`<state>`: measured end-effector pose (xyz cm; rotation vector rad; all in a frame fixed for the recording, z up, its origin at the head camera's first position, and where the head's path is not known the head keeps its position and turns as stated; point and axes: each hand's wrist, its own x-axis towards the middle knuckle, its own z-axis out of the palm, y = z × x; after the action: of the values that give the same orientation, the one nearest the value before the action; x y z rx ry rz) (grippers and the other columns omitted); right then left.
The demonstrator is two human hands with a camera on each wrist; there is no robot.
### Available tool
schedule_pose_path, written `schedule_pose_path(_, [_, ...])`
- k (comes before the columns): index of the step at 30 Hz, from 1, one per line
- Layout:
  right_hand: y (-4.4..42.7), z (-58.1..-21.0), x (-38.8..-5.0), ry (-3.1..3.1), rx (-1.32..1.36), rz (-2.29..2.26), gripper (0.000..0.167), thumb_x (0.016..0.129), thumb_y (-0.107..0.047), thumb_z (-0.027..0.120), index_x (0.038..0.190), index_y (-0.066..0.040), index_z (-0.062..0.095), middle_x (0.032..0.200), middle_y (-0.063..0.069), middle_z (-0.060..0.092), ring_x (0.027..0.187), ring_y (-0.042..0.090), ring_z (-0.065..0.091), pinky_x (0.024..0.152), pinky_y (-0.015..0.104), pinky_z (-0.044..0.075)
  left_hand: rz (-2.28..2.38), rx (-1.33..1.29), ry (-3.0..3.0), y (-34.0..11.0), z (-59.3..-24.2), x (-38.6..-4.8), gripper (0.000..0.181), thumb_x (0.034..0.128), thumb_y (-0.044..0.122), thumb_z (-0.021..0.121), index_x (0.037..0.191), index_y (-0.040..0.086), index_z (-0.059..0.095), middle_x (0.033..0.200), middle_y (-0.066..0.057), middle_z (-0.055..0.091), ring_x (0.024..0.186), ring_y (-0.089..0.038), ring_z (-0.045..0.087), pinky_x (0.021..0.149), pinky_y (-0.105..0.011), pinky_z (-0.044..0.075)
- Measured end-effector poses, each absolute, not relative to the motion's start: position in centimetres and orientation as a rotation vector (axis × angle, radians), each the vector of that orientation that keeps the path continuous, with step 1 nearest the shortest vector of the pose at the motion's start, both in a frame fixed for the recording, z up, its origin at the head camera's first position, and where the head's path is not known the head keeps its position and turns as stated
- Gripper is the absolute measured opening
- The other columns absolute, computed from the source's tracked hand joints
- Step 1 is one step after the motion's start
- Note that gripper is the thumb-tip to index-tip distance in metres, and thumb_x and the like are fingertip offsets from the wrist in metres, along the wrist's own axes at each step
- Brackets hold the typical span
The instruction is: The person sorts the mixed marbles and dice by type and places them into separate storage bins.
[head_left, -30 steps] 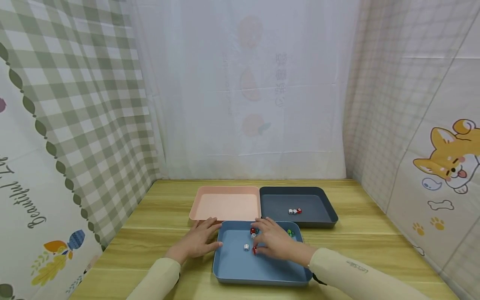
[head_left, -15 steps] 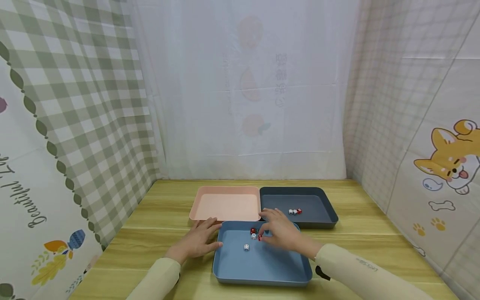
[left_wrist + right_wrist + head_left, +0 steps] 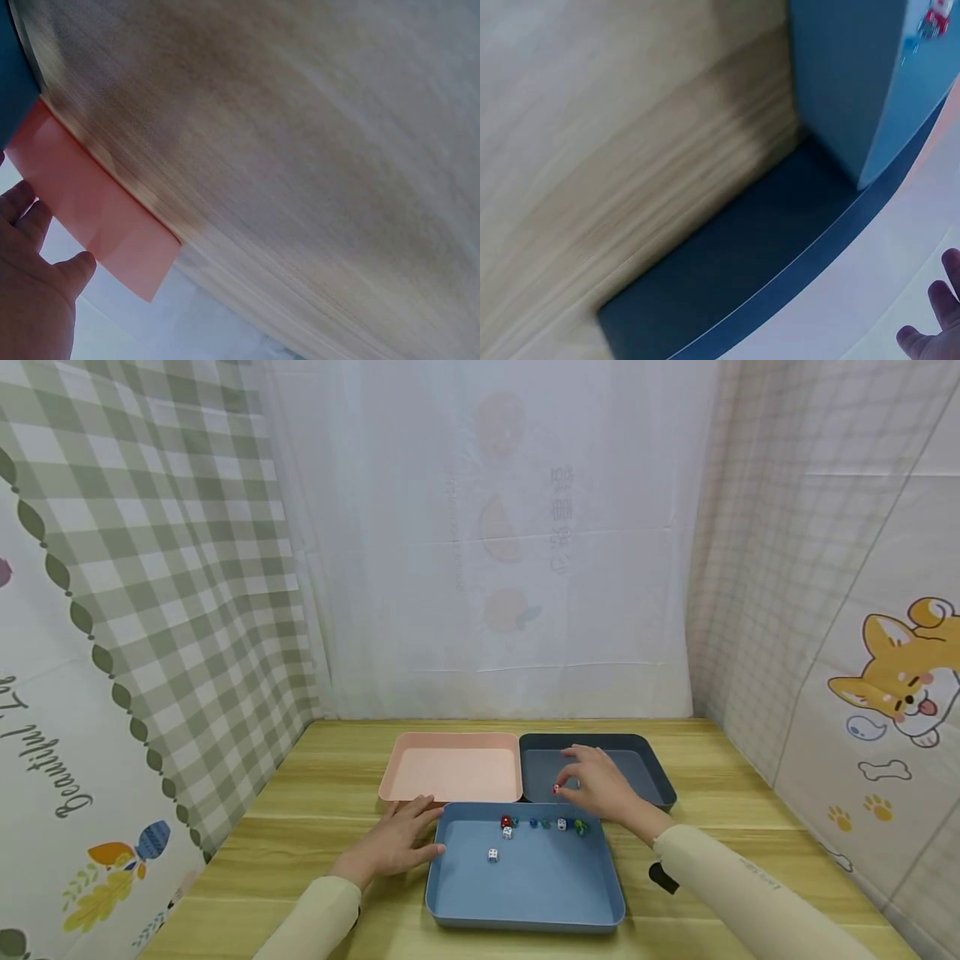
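Observation:
Over the dark navy tray (image 3: 651, 777), my right hand (image 3: 606, 792) pinches a small red die (image 3: 557, 789) between thumb and finger. The hand mostly hides the dice inside that tray. My left hand (image 3: 397, 842) lies with fingers spread at the left rim of the blue tray (image 3: 532, 893), holding nothing. Along the back of the blue tray lie another red die (image 3: 506, 821), a white die (image 3: 562, 823), green dice (image 3: 581, 827) and small blue and teal pieces. Two more white dice sit nearer its left side, one of them a white die (image 3: 492, 855) standing apart.
A pink tray (image 3: 457, 767) stands behind the blue one, side by side with the navy tray. All three rest on a wood-grain table (image 3: 300, 827). Fabric curtains (image 3: 487, 610) enclose the back and both sides.
My right hand has picked the red die up from the blue tray and carried it back and right, over the navy tray. The left hand has stayed put.

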<state>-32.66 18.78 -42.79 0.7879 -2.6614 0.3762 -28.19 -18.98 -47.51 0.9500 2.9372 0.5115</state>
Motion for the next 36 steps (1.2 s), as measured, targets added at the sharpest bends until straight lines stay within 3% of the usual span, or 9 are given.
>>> schedule_pose_path(14, [24.0,-42.6,-34.8,-2.734,0.563,0.385,0.005,0.085,-0.018,0.078,0.08,-0.017,0.078,0.129,0.029,0.058,0.123,0.049,0.049,0.104,0.067,0.03,0.514,0.959,2.935,-19.0,-47.5,-28.2,0.071,0.0978,0.054,0.053,0.149,0.006,0.044,0.157,-0.021,0.031,0.145,-0.04,0.027,0.113,-0.065,0.013])
schedule_pose_path(22, [25.9,-43.4,-35.6,-2.745,0.447,0.338,0.007,0.085,-0.017,0.077,0.08,-0.013,0.078,0.125,0.03,0.06,0.12,0.049,0.05,0.098,0.066,0.036,0.502,0.952,2.942,-19.0,-47.6,-28.2,0.071,0.0979,0.054,0.053,0.149,0.006,0.045,0.157,-0.021,0.031,0.145,-0.039,0.027,0.113,-0.065,0.014])
schedule_pose_path(36, [26.5,-45.9,-35.8,-2.867,0.322,0.276,0.007,0.087,-0.016,0.073,0.083,-0.013,0.076,0.124,0.031,0.059,0.121,0.05,0.048,0.096,0.072,0.029,0.515,0.96,2.932,-18.8,-47.4,-28.1,0.068,0.0986,0.05,0.055,0.149,0.005,0.044,0.156,-0.021,0.032,0.145,-0.039,0.028,0.113,-0.064,0.015])
